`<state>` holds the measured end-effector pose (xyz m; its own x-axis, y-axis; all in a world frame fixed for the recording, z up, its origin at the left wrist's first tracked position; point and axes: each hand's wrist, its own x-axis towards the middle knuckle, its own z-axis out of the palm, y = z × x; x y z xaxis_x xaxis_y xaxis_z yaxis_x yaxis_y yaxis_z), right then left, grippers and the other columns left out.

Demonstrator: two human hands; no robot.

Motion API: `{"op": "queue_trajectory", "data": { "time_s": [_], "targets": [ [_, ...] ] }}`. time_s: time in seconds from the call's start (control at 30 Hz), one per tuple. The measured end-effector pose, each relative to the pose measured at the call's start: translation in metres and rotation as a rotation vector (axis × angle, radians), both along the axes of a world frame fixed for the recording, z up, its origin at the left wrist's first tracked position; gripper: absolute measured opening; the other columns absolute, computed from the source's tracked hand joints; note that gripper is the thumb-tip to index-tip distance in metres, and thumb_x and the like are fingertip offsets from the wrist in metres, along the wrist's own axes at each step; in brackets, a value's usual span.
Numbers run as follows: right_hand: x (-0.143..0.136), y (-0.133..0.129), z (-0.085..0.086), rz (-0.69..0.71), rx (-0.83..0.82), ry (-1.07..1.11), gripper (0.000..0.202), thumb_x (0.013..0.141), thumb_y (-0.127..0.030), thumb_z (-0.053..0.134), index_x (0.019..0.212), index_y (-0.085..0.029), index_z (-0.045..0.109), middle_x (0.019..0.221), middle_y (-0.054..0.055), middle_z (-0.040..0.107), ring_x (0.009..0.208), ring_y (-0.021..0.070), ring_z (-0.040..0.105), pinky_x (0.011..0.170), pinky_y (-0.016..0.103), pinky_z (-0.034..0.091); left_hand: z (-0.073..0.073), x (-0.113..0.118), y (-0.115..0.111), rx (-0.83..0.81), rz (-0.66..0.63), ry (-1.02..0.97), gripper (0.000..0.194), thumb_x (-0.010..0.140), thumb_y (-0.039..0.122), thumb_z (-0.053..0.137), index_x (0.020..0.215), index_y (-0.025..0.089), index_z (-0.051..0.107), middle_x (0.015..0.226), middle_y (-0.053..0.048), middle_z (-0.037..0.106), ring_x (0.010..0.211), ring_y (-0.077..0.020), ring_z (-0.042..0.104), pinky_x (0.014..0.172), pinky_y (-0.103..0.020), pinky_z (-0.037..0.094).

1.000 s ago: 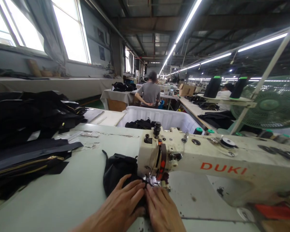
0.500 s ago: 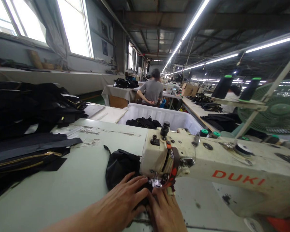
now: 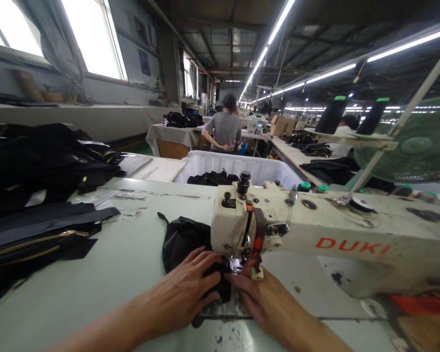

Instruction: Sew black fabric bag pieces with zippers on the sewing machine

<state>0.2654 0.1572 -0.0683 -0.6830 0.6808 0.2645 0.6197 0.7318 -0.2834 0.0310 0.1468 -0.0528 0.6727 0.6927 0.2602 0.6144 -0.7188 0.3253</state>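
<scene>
A black fabric piece (image 3: pixel 183 237) lies on the pale table, partly under the head of the sewing machine (image 3: pixel 229 220). My left hand (image 3: pixel 190 288) rests on this fabric left of the needle area, its fingers spread and pressing on it. Close to the lit presser foot, my right hand (image 3: pixel 258 293) has its fingers pressed together at the fabric's right edge. The machine head and guard partly hide those fingertips. Part of the fabric shows between the two hands.
Piles of black fabric (image 3: pixel 40 161) and zipper strips (image 3: pixel 40 244) lie at the left. Behind the machine stands a white bin (image 3: pixel 278 171) holding black fabric. A person (image 3: pixel 225 128) in grey stands beyond it. Thread cones (image 3: pixel 330 115) and a fan (image 3: pixel 416 144) are at the right.
My right hand has shifted to the right side of the presser foot, its forearm now angled in from the lower right. My left hand stays on the fabric. The camera view has shifted slightly.
</scene>
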Motion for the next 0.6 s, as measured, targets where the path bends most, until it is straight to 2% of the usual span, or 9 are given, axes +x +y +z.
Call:
{"op": "queue_trajectory", "data": {
  "time_s": [0.1, 0.23, 0.33, 0.43, 0.53, 0.6],
  "targets": [
    [0.008, 0.001, 0.006, 0.024, 0.033, -0.039, 0.038, 0.088, -0.015, 0.053, 0.123, -0.029, 0.06, 0.103, 0.002, 0.07, 0.092, 0.0193, 0.066, 0.083, 0.03, 0.05, 0.001, 0.001, -0.003, 0.022, -0.049, 0.055, 0.019, 0.093, 0.021, 0.057, 0.112, 0.024, 0.063, 0.112, -0.005, 0.064, 0.111, -0.0231, 0.057, 0.114, -0.047, 0.032],
    [0.008, -0.002, -0.004, 0.058, 0.138, -0.083, 0.021, 0.093, -0.023, 0.052, 0.113, -0.023, 0.059, 0.083, 0.001, 0.07, 0.073, 0.0176, 0.067, 0.072, 0.03, 0.049, -0.002, 0.003, -0.004, 0.041, -0.048, 0.049, 0.019, 0.094, 0.019, 0.056, 0.108, 0.026, 0.066, 0.099, -0.002, 0.066, 0.101, -0.0202, 0.061, 0.116, -0.049, 0.027],
    [0.005, -0.005, -0.01, 0.087, 0.231, -0.112, 0.015, 0.096, -0.027, 0.051, 0.108, -0.019, 0.057, 0.076, -0.001, 0.069, 0.065, 0.017, 0.066, 0.064, 0.03, 0.047, -0.004, 0.002, -0.001, 0.002, -0.046, -0.006, 0.017, 0.093, 0.019, 0.057, 0.104, 0.026, 0.068, 0.097, -0.002, 0.066, 0.098, -0.0189, 0.061, 0.113, -0.045, 0.033],
    [0.0, -0.007, -0.014, 0.119, 0.352, -0.133, 0.014, 0.097, -0.018, 0.048, 0.109, -0.014, 0.055, 0.07, -0.001, 0.066, 0.058, 0.0164, 0.063, 0.059, 0.03, 0.045, -0.002, -0.001, 0.003, -0.05, -0.055, -0.031, 0.018, 0.093, 0.018, 0.056, 0.103, 0.026, 0.068, 0.099, -0.003, 0.064, 0.099, -0.0194, 0.06, 0.108, -0.042, 0.04],
    [-0.006, -0.009, -0.014, 0.145, 0.448, -0.124, 0.021, 0.095, -0.006, 0.042, 0.11, -0.01, 0.056, 0.067, -0.001, 0.064, 0.054, 0.0162, 0.059, 0.055, 0.031, 0.043, 0.0, -0.001, 0.002, -0.061, -0.066, -0.017, 0.018, 0.094, 0.017, 0.053, 0.102, 0.025, 0.067, 0.099, -0.003, 0.064, 0.099, -0.0189, 0.06, 0.109, -0.042, 0.039],
    [-0.009, -0.011, -0.013, 0.158, 0.486, -0.095, 0.024, 0.094, -0.002, 0.038, 0.106, -0.009, 0.059, 0.066, 0.0, 0.063, 0.054, 0.0162, 0.058, 0.053, 0.031, 0.042, -0.001, 0.003, -0.002, -0.007, -0.044, -0.022, 0.011, 0.092, 0.024, 0.058, 0.1, 0.023, 0.067, 0.097, -0.004, 0.065, 0.097, -0.0197, 0.06, 0.111, -0.045, 0.036]
  ]
}}
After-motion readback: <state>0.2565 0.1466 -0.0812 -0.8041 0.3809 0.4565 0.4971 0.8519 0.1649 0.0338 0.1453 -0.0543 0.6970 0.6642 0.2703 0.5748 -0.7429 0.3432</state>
